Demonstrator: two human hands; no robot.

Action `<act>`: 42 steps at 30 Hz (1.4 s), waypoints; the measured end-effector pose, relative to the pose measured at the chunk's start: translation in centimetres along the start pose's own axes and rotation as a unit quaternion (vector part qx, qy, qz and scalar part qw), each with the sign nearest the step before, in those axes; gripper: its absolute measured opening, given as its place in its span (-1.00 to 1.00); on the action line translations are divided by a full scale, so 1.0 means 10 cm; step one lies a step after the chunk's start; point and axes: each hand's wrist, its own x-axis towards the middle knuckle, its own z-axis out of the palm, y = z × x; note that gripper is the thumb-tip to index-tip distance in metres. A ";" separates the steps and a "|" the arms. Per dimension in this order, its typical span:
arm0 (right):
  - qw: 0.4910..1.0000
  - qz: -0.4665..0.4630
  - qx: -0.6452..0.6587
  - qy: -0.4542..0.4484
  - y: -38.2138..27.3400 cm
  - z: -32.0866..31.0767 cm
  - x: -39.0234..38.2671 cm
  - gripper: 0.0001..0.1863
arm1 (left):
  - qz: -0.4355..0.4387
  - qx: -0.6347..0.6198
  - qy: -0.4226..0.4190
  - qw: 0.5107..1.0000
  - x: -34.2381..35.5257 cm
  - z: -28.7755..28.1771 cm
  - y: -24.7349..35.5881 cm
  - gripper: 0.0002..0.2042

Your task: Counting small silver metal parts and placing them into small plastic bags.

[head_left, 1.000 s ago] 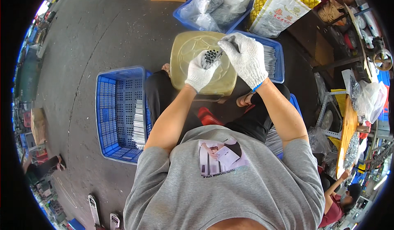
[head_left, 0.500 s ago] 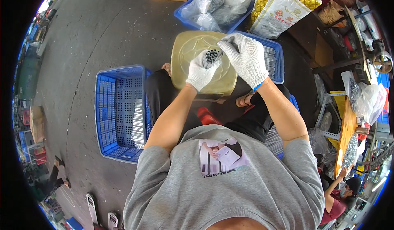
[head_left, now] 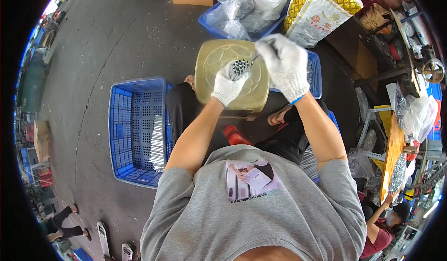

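Observation:
My gloved left hand (head_left: 226, 88) is closed around a bundle of thin metal rods (head_left: 240, 68), their round ends facing up. Just right of the bundle, my gloved right hand (head_left: 287, 70) is smeared by motion. Its thumb and fingers pinch a single thin metal rod (head_left: 255, 57) that slants beside the bundle. Beneath both hands is a yellowish plastic stool top (head_left: 209, 58) with a moulded pattern.
At left stands a blue crate (head_left: 122, 135) with a row of metal rods (head_left: 158, 144). Another blue crate (head_left: 316, 82) is partly behind my right hand. Plastic bags (head_left: 237, 5) fill a blue bin beyond the stool, near a yellow-and-white sack (head_left: 319, 16). A co-worker (head_left: 379, 230) is at lower right.
My right hand has moved slightly right and away from the bundle, with a thin rod in its fingers. My left hand stays around the bundle. Another person's legs show at far lower left.

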 end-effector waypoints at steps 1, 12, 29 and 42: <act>0.999 -0.009 0.016 0.028 -0.08 -0.08 0.06 -0.81 | 0.001 -0.007 -0.002 1.000 0.00 -0.01 0.01 -0.61; 0.958 0.225 0.178 0.000 0.32 0.11 -0.03 -0.82 | 0.052 0.082 -0.001 0.995 0.02 -0.03 -0.05 -0.73; 0.997 0.016 0.004 -0.072 0.19 0.16 0.02 -0.86 | 0.042 -0.056 0.011 0.998 0.03 0.00 -0.18 -0.66; 0.978 -0.034 0.166 -0.124 0.69 0.47 -0.17 -0.84 | 0.111 0.109 -0.028 0.988 0.12 -0.12 -0.17 -0.73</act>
